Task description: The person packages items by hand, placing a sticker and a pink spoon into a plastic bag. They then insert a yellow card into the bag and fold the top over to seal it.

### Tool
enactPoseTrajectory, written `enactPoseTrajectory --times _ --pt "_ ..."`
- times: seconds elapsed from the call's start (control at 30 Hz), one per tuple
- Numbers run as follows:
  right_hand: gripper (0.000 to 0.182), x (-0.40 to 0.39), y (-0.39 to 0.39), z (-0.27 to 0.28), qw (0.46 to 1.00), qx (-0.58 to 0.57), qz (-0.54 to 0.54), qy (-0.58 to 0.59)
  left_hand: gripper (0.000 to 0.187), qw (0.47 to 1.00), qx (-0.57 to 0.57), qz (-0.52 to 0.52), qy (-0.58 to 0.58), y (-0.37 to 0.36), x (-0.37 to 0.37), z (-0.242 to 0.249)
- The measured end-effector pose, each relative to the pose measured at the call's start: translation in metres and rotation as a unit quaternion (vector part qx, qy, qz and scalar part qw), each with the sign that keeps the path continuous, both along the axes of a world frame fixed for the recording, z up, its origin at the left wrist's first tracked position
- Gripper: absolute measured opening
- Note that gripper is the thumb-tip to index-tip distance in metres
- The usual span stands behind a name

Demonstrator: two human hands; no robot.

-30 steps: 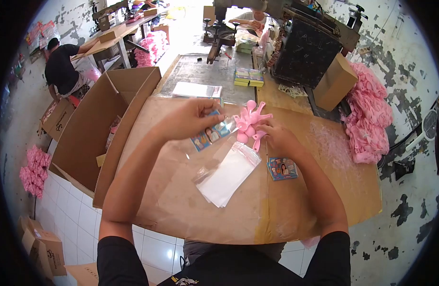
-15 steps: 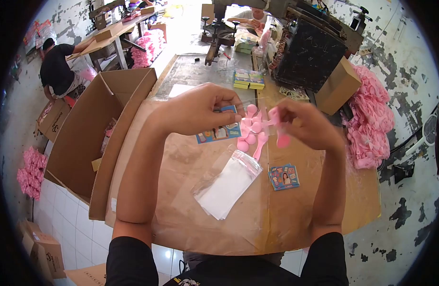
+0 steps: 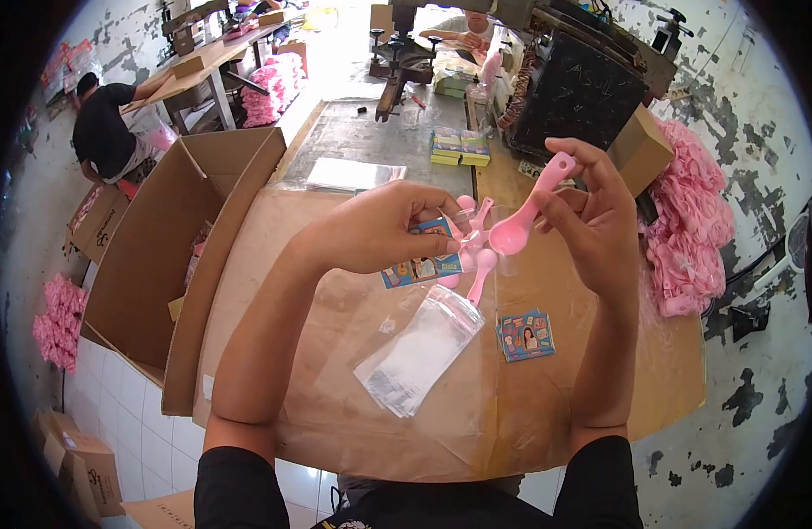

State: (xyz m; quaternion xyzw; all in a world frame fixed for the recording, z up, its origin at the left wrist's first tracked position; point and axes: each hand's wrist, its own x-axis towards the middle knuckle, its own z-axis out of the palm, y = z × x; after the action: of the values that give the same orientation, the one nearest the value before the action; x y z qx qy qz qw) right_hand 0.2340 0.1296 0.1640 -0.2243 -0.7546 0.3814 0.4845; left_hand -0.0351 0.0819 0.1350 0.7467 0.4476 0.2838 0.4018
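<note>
Held by its handle in my right hand (image 3: 586,207), a pink spoon (image 3: 511,234) hangs bowl down over the middle of the table. My left hand (image 3: 397,229) is closed on blue printed cards (image 3: 421,269), with a clear plastic edge showing near its fingertips. More pink spoons (image 3: 482,271) lie in a small pile beneath and between my hands. Nearer to me is a stack of clear plastic bags (image 3: 419,353), lying slanted. Right of it sit a few square blue cards (image 3: 527,335).
A large open cardboard box (image 3: 150,264) adjoins the table's left side. Farther back are clear bags (image 3: 353,175), card stacks (image 3: 459,146) and a black machine (image 3: 582,97). Pink bundles (image 3: 688,229) hang at right. One person (image 3: 106,128) is at left, another (image 3: 467,37) at the back.
My right hand has lifted the pink spoon and turned it, so its handle now points up. My left hand has shifted slightly right and nearer to me with the cards.
</note>
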Motion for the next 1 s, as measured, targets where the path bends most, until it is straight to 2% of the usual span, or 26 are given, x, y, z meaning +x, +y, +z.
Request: enactPoseTrajectory --times 0.07,0.13,0.33,0.43,0.53,0.63,0.73,0.83,1.0 --pt "0.052 -0.005 0.002 -0.004 1.0 0.0 0.0 0.031 0.033 0.998 0.002 0.015 0.053 -0.003 0.002 0.007" --pt "0.051 -0.009 0.004 -0.007 0.998 -0.005 0.001 0.055 0.035 1.0 -0.005 0.005 0.004 0.001 0.003 -0.004" --pt "0.049 -0.012 0.0 -0.01 0.999 -0.028 0.008 -0.034 0.04 0.999 0.007 -0.008 -0.033 0.008 0.003 -0.016" --pt "0.048 -0.01 0.006 -0.012 1.0 -0.007 0.004 0.001 0.038 0.999 -0.001 -0.005 -0.043 0.007 0.004 -0.016" --pt "0.046 -0.013 0.008 -0.012 0.997 0.031 -0.052 0.05 0.035 0.998 -0.015 -0.005 -0.054 0.003 0.004 -0.007" --pt "0.046 -0.002 0.011 -0.009 0.997 0.02 -0.044 -0.052 0.032 0.997 -0.028 0.003 -0.068 0.002 0.002 -0.004" --pt "0.045 -0.004 0.01 -0.009 0.999 -0.021 -0.011 -0.021 0.03 0.997 -0.014 0.001 -0.07 0.003 0.003 -0.005" --pt "0.045 -0.01 0.012 -0.012 0.998 -0.002 -0.036 0.045 0.031 0.998 0.004 -0.006 -0.068 0.009 0.004 -0.017" --pt "0.046 -0.012 0.007 -0.013 0.999 -0.022 -0.013 0.02 0.035 0.996 0.006 -0.012 -0.083 0.008 0.006 -0.017"
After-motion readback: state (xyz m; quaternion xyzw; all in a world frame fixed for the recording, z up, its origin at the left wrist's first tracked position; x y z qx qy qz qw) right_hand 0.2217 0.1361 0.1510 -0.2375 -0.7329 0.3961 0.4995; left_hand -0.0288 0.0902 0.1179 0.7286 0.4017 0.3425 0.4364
